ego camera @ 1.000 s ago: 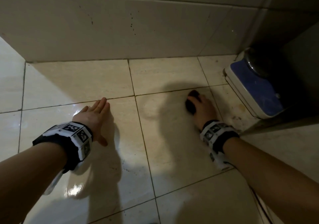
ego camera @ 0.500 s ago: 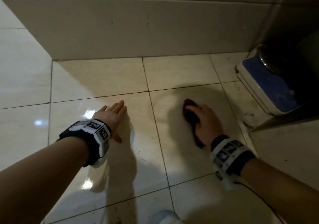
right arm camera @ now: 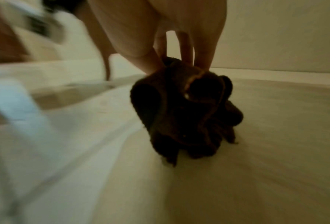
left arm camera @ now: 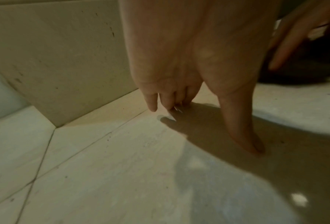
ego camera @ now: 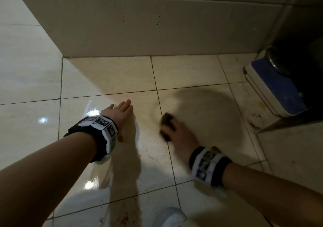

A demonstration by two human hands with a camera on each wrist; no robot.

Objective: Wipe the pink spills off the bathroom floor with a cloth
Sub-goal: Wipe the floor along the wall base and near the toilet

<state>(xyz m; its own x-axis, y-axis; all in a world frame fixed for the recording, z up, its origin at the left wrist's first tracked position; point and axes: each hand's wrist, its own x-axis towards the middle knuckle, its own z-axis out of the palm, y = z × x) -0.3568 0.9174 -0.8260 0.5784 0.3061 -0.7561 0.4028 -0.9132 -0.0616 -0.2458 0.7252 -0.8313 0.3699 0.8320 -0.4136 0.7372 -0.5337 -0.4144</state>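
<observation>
Nearest, pink spills (ego camera: 123, 219) still dot the floor (ego camera: 104, 76) tiles by a white shoe (ego camera: 170, 216), so wiping is mid-way and should next sweep nearward. Beyond, the right hand (ego camera: 181, 135) presses its fingers (right arm camera: 187, 50) into the bunched dark cloth (right arm camera: 187, 112), scrubbing. Left of it, the left hand (ego camera: 122, 116) rests flat, fingers released, near the far wall (ego camera: 139, 25).

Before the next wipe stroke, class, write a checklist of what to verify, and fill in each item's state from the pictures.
1. Cloth held by the right hand: ok, fingers curl round the bunched dark cloth.
2. Cloth touching the floor: ok.
3. Left hand clear of the cloth: ok, flat on the tile, apart.
4. Pink spots near the bottom edge wiped: not ok.
5. Tile under the cloth clean: cannot tell, blurred.
6. Blue and white object clear of the stroke: ok.
</observation>
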